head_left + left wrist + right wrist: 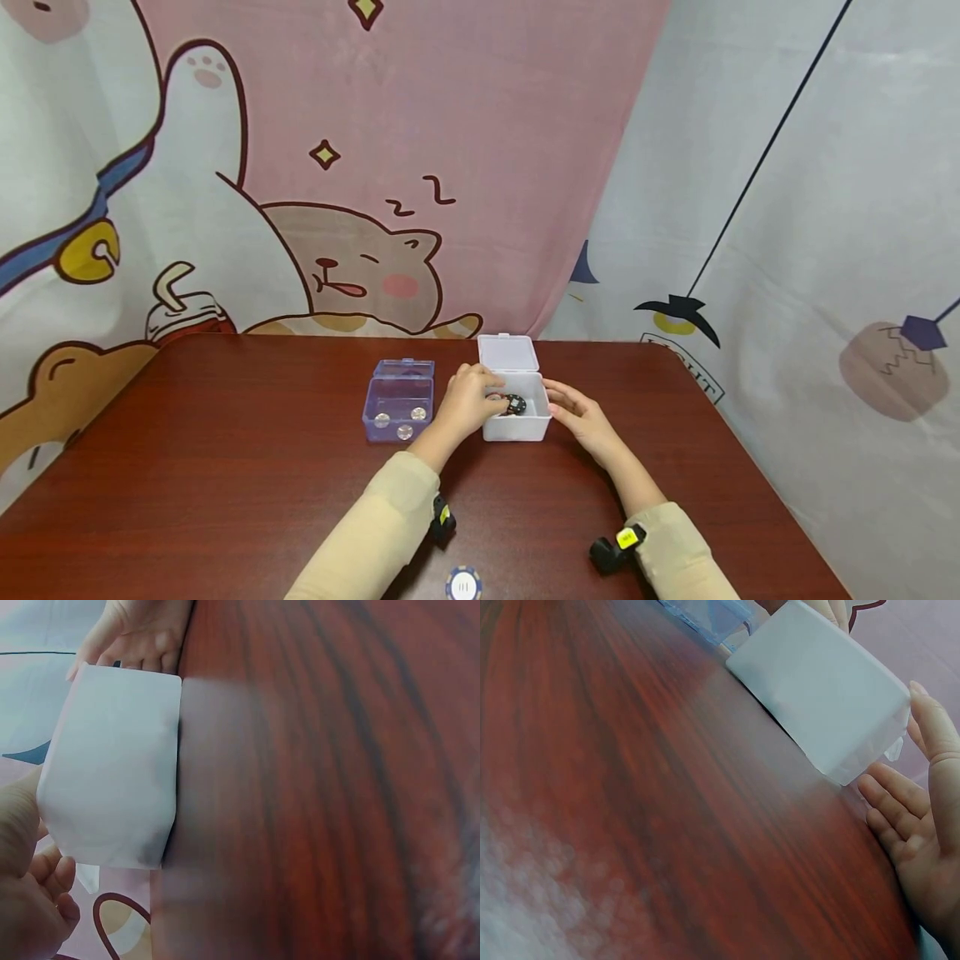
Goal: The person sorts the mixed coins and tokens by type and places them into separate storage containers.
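Observation:
A white lidded box (517, 428) stands on the table with its lid (508, 352) raised at the back. Inside it lie black poker chips (515, 405). My left hand (471, 398) reaches over the left wall, its fingertips beside the chips; I cannot tell whether it pinches one. At the right wall is my right hand (583, 420), thumb by the front corner and fingers loosely extended along the side. In the right wrist view the thumb (932, 724) meets the box's edge and the other fingers (892, 796) spread beneath.
Left of the white box stands a translucent purple box (398, 402), lid raised, with several silvery round pieces (405, 432) in it. A blue-and-white poker chip (463, 585) lies near the front of the dark red table (225, 483). A printed curtain (480, 167) hangs behind.

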A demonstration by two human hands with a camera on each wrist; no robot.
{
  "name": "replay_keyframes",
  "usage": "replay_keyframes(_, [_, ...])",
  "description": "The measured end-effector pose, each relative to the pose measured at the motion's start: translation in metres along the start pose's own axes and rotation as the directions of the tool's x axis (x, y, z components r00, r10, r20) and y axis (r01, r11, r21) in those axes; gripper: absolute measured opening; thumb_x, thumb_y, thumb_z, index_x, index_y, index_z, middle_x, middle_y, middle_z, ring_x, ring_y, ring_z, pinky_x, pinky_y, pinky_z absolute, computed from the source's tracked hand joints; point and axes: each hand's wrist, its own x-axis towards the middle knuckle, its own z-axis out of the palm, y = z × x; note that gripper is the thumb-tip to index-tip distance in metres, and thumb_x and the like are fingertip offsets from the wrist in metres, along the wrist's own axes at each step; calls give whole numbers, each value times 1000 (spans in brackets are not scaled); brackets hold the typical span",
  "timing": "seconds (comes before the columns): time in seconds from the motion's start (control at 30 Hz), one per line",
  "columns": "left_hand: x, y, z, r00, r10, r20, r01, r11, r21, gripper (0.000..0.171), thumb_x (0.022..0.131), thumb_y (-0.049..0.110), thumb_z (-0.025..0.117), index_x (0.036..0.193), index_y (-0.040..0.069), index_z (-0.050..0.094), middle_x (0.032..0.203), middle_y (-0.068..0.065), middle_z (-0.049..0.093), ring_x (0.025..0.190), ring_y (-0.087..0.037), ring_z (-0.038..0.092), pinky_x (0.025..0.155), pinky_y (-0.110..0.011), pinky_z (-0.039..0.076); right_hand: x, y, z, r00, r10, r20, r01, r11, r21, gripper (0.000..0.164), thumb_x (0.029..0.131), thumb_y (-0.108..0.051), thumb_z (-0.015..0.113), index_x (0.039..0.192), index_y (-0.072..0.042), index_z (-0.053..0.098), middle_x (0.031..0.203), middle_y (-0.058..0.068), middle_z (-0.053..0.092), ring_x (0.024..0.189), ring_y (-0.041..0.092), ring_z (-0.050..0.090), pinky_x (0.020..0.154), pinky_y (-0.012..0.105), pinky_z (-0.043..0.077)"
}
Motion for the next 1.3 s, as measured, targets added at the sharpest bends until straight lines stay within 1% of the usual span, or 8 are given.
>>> replay_keyframes(0.17, [-4, 0, -1, 1000, -3, -8, 3, 999, -33, 33, 76, 21, 75, 106, 7, 74, 102, -5, 65, 96, -25, 54, 82, -44, 40, 0, -2, 1, 1000, 7, -4, -7, 1000, -25, 44, 95, 5, 52, 137, 11, 42, 128, 35, 50, 117, 49, 47, 87, 23, 45])
replay_keyframes(0.33, [-10, 1, -4, 1000, -20, -23, 17, 992, -121, 37, 80, 22, 76, 113, 7, 72, 109, -5, 63, 99, -24, 52, 83, -43, 38, 3, 15, -2, 1000, 11, -9, -11, 1000, -8, 45, 95, 3, 53, 138, 7, 43, 129, 32, 51, 117, 46, 48, 87, 23, 45])
replay_keyframes(0.43, [-15, 3, -8, 999, -6, -47, -2, 984, -177, 38, 81, 22, 76, 115, 6, 70, 110, -4, 63, 99, -22, 51, 83, -43, 37, 4, 25, -4, 1000, 19, -19, -20, 1000, -12, 45, 95, -1, 55, 139, 3, 45, 130, 29, 52, 118, 42, 50, 87, 24, 45])
replay_keyframes(0.6, [-23, 7, -16, 994, 19, -103, -44, 970, -239, 37, 81, 21, 77, 114, 5, 71, 109, -5, 63, 96, -21, 51, 82, -42, 39, 4, 28, -4, 999, 26, -36, -27, 999, -18, 45, 95, -7, 59, 139, -2, 48, 129, 24, 55, 116, 34, 54, 87, 25, 46])
replay_keyframes(0.8, [-36, 7, -23, 993, 35, -115, -72, 939, -336, 36, 80, 19, 79, 113, 5, 71, 106, -2, 64, 93, -24, 54, 79, -37, 46, 4, 30, -5, 1000, -5, -30, 5, 1000, -17, 45, 95, -6, 59, 138, -1, 48, 128, 26, 55, 114, 30, 56, 88, 26, 46])
replay_keyframes(1.07, [-54, 13, -33, 990, 130, -55, -141, 907, -396, 36, 79, 16, 79, 113, 7, 71, 105, -5, 65, 93, -31, 55, 80, -42, 47, 5, 28, -4, 1000, 20, -21, -20, 1000, -14, 45, 95, 0, 55, 139, 4, 45, 129, 29, 52, 118, 41, 50, 87, 24, 45])
replay_keyframes(1.2, [-62, 14, -37, 989, 149, 20, -128, 904, -408, 40, 79, 17, 79, 117, 8, 70, 106, -3, 64, 94, -28, 54, 81, -43, 47, 5, 27, -4, 1000, 18, -8, -18, 1000, 1, 46, 94, 5, 53, 139, 8, 42, 129, 33, 50, 118, 47, 48, 87, 24, 45])
replay_keyframes(1.3, [-68, 13, -39, 980, 183, 74, -135, 896, -423, 43, 79, 18, 79, 119, 7, 68, 105, -5, 64, 94, -25, 55, 81, -43, 47, 5, 27, -4, 1000, 16, -10, -16, 1000, -10, 45, 95, 3, 53, 139, 7, 43, 129, 32, 50, 118, 45, 49, 87, 25, 45])
